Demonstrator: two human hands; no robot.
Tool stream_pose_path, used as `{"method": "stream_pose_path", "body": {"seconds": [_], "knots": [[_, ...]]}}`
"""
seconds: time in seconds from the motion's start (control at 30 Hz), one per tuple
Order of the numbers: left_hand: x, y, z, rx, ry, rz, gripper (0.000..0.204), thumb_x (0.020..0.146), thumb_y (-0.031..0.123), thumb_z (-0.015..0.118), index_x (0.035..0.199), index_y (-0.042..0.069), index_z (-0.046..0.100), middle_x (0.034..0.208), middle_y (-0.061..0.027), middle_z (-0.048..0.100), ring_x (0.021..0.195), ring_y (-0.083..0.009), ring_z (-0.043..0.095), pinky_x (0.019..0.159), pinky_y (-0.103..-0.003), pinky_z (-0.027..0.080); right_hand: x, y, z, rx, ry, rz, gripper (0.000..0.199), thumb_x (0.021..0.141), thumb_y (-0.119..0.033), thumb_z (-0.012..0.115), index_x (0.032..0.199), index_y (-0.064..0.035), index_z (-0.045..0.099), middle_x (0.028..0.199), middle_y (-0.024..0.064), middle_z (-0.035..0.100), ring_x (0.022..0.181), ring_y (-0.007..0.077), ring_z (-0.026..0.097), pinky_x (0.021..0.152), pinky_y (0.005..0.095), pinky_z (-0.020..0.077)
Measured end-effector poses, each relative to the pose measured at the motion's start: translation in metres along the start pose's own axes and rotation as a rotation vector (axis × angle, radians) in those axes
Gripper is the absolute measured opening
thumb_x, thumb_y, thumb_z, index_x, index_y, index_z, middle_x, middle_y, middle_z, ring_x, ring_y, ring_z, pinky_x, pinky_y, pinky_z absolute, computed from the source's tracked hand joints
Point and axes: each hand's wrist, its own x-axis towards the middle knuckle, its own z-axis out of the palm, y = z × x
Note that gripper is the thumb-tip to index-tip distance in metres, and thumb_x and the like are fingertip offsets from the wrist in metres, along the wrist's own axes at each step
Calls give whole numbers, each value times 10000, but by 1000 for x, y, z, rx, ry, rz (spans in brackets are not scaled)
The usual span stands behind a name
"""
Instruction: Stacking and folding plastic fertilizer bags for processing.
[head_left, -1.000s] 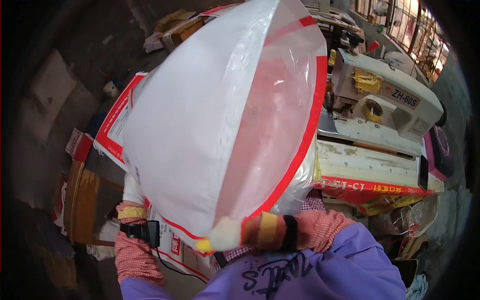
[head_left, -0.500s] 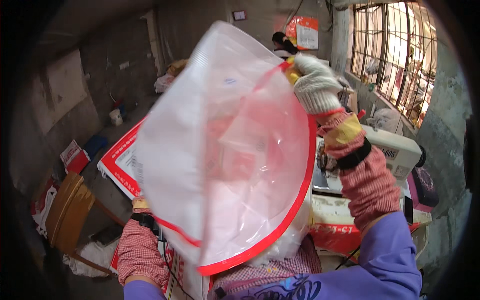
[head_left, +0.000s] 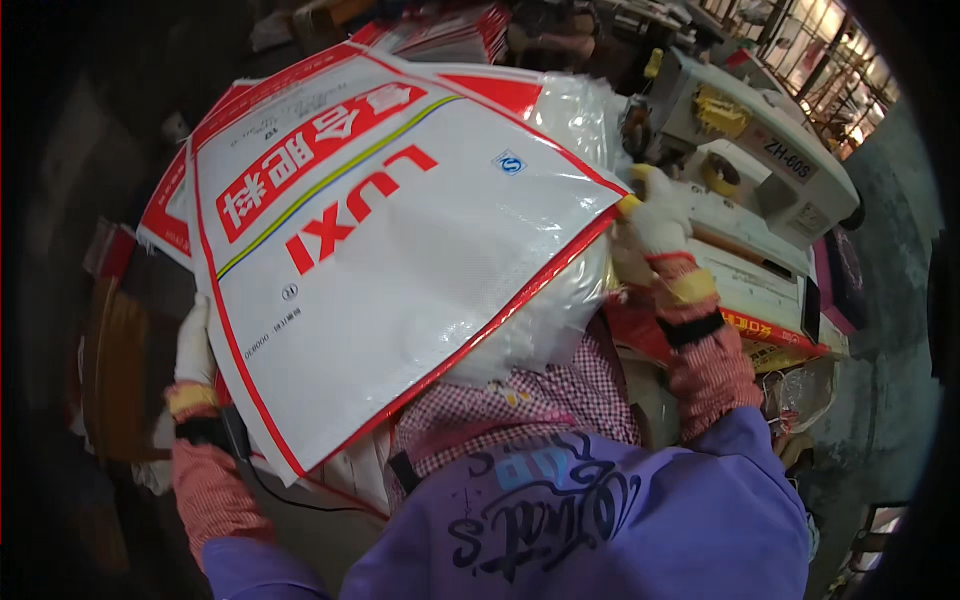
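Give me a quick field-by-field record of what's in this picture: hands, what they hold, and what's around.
Left hand: gloved left hand, at the sack's left edge
Right hand: gloved right hand, gripping the sack's right corner
Held item: large white sack with red border and red print, spread flat, printed side up
Underneath: stack of similar sacks
To the right: cream sewing machine
Clothing: purple top, red checked sleeves

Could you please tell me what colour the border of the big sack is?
Red, edging the white sack; the head view shows it.
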Motion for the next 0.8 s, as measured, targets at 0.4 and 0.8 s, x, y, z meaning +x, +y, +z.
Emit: {"method": "stream_pose_path", "body": {"seconds": [0.4,0.8], "knots": [[-185,-88,-34,72,-329,-42,660,869,469,487,1268,-43,369,1226,-119,484,1129,-198,451,962,-331,360,-21,-26,67,1768,-413,491,472,899,-343,497,1256,-48,409,1066,132,572,990,236,554,807,342,475],[-360,-406,-85,-619,853,-621,383,914,307,417,1097,-11,526,1043,-137,604,922,-277,596,791,-336,486,-200,-238,189,435,-974,197,487,791,-469,599,809,16,553,632,123,575,595,236,585,502,359,439]]}}
